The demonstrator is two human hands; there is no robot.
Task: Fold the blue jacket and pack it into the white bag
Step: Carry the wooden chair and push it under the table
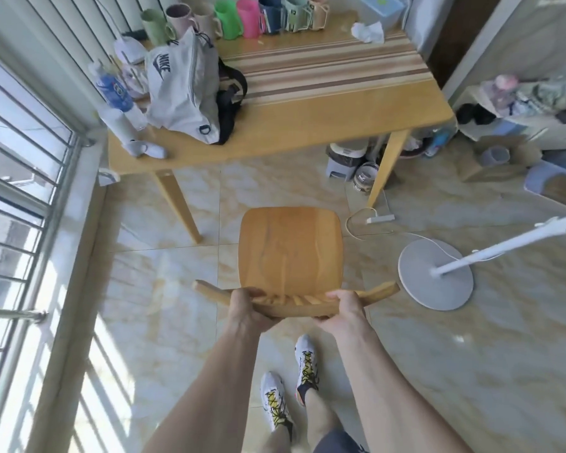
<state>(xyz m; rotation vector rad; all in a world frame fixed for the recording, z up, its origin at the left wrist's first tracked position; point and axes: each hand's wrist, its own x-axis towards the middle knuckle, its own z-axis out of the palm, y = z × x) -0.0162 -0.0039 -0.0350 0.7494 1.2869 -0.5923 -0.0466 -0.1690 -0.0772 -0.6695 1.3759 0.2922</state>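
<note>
The white bag [180, 89] with a dark logo stands slumped on the left part of the wooden table [324, 122]. Dark cloth [231, 103] shows behind its right side; I cannot tell whether that is the jacket. No blue jacket is plainly in view. A wooden chair [291, 250] stands on the tiled floor in front of me, well short of the table. My left hand [249, 305] and my right hand [343, 308] both grip the curved top rail of its backrest, one at each side.
Several coloured mugs [242, 18] line the table's far edge, with bottles [115, 89] and a small cup [138, 147] at its left. A window with bars [20, 191] runs along the left. A fan base [435, 273], a power strip [379, 219] and floor clutter lie to the right.
</note>
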